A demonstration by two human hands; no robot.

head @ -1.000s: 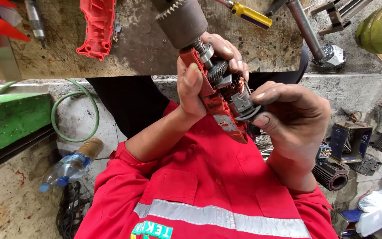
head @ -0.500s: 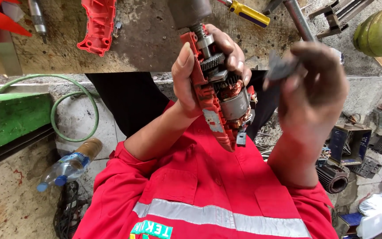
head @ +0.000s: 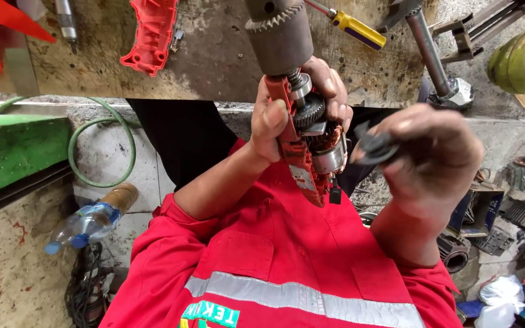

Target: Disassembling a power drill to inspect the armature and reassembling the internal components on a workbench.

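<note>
L hand (head: 274, 124): gripping opened red drill (head: 302, 152), motor exposed.
R hand (head: 432, 158): pulled away since prev frames, pinching small dark part (head: 372, 146).

The right hand (head: 432, 158) has let go of the opened drill (head: 302, 121) and drawn back beside it, pinching a small dark part (head: 372, 146).
</note>
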